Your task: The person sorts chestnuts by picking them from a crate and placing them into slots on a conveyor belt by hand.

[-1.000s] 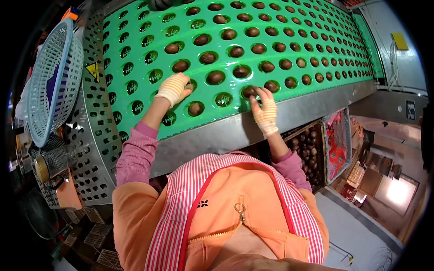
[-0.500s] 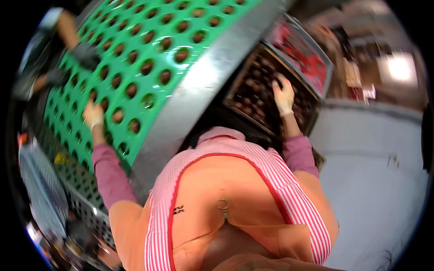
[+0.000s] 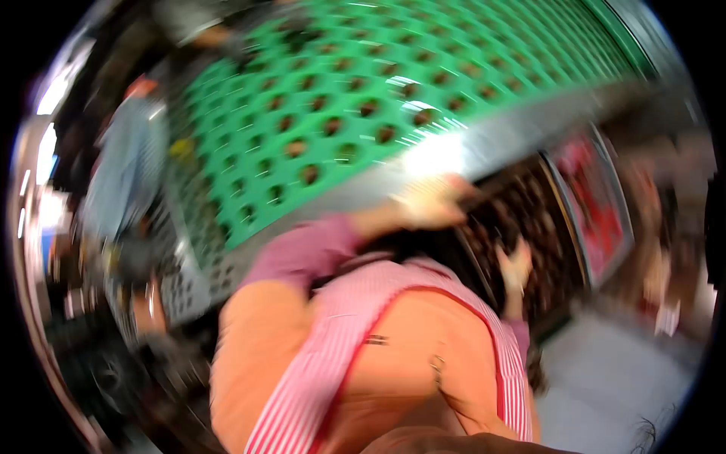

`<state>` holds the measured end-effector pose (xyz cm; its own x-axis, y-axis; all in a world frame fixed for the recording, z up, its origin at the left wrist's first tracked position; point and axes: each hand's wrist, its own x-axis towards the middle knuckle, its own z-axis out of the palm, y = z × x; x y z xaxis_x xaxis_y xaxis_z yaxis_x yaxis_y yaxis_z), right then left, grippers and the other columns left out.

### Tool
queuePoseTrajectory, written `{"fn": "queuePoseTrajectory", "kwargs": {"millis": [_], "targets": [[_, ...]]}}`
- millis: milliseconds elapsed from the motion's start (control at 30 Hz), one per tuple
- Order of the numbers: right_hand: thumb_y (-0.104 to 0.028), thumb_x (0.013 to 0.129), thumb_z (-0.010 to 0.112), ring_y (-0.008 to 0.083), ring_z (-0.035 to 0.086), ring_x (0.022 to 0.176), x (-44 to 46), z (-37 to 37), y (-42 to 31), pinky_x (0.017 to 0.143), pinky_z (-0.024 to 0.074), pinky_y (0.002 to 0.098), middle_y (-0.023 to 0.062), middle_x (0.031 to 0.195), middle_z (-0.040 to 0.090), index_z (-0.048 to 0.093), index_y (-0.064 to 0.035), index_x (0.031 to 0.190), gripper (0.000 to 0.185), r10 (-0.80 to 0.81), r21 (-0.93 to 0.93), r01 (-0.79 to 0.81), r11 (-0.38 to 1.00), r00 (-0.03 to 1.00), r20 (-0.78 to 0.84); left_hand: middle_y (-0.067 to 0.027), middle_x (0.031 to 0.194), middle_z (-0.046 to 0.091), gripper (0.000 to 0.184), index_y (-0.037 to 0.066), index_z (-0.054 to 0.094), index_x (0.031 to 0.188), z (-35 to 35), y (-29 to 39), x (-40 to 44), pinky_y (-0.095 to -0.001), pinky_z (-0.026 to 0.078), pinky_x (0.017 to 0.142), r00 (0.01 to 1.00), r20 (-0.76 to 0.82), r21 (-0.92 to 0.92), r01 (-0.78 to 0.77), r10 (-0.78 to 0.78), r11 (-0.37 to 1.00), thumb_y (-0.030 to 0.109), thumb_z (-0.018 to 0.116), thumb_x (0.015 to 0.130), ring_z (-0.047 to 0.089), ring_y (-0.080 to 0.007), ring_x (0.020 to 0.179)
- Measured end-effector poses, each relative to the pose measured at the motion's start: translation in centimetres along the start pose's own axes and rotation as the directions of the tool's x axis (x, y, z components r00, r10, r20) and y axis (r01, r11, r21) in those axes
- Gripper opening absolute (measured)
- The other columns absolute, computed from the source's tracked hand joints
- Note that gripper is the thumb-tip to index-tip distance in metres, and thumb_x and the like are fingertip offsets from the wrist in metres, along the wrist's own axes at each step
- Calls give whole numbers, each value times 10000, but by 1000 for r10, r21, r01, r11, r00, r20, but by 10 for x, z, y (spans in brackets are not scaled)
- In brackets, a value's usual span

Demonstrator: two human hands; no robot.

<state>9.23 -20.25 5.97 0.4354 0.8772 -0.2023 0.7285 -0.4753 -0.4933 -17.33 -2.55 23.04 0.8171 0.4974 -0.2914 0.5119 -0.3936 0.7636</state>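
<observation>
My left hand, in a pale glove, is smeared by motion above the metal ledge, near the left edge of a box. What its fingers do, or whether they hold anything, cannot be made out. Inside that box lie many round dark-brown pieces, too blurred to name. My right hand, gloved too, reaches over them with thumb and fingers apart; dark pieces show between and beyond the fingertips. A green sheet with rows of round holes spreads ahead. Brown pieces sit in many holes, while some holes nearest me show none.
A shiny metal ledge borders the green sheet. Beyond the box stands a grey crate with red contents. Another person's dark-gloved hand is at the sheet's far left. A perforated metal panel lies to the left.
My left hand has left the holes in the green sheet and swung right toward the box. My right hand stays over the box. The whole view has turned, and blur has increased.
</observation>
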Motion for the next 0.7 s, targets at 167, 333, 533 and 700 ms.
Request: {"fn": "queuePoseTrajectory", "kwargs": {"millis": [167,333,533,700], "targets": [[-397,698,782,479,418,1239,-21,20,53,1038,401,510,195,1494,368,362,-219,1482,907,145,-345,-128,930,989,23,-183,1464,347,751,152,469,1398,142,-7,53,-487,468,959,980,27,181,-197,195,964,277,751,713,489,-397,1193],[-323,634,845,426,419,1254,8,3,71,1035,405,507,136,1493,366,399,-197,1437,927,67,-379,6,925,981,181,-155,1537,282,753,233,476,1400,194,-20,129,-599,383,999,970,96,589,-235,222,773,374,755,714,303,-424,1377],[-317,597,865,332,538,1151,21,-20,68,955,476,433,111,1373,453,484,-116,1316,839,-37,-191,89,978,965,260,-122,1468,369,835,304,485,1394,197,-21,160,-490,447,943,986,164,658,-140,41,739,506,823,659,412,-367,1302],[-324,579,883,349,513,1202,22,-15,81,980,467,431,147,1398,424,432,-130,1376,936,-113,-183,165,969,958,264,-90,1417,396,753,252,538,1357,205,-14,172,-473,513,912,966,258,630,-177,11,756,379,838,679,460,-366,1264]]}}
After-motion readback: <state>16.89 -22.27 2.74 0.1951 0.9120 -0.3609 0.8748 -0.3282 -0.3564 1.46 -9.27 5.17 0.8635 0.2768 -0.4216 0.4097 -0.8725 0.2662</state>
